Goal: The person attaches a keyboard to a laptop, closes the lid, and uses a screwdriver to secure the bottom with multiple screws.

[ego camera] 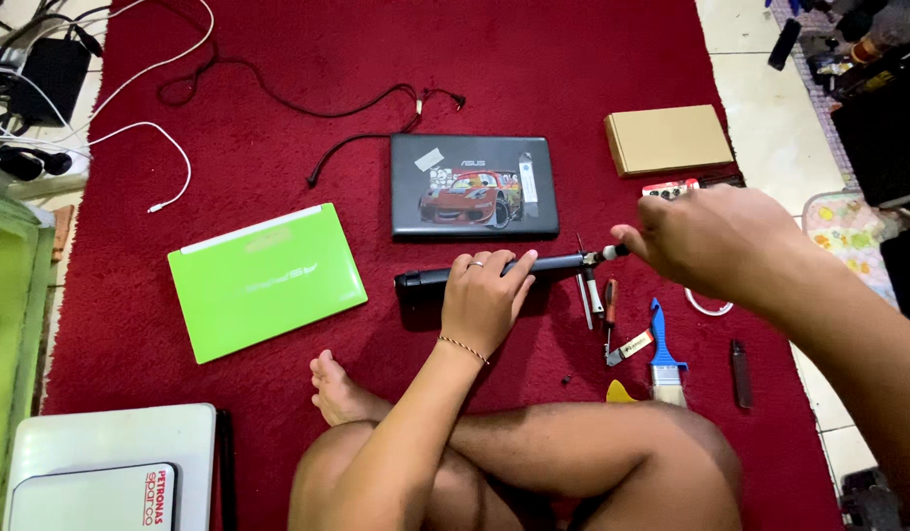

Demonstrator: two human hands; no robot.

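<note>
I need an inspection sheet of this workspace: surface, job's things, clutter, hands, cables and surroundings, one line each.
Surface: red carpet over pale floor tiles.
Job's things: black laptop standing on edge; black-handled screwdriver at its right end.
Clutter: lime-green laptop, dark grey stickered laptop, flat cardboard box, blue-handled paintbrush, red-handled screwdriver.
Hands: left hand rests on the black laptop; right hand pinches the black-handled screwdriver.
Cables: black cable and white cable lying loose.
Surroundings: white box and green bin at left.
</note>
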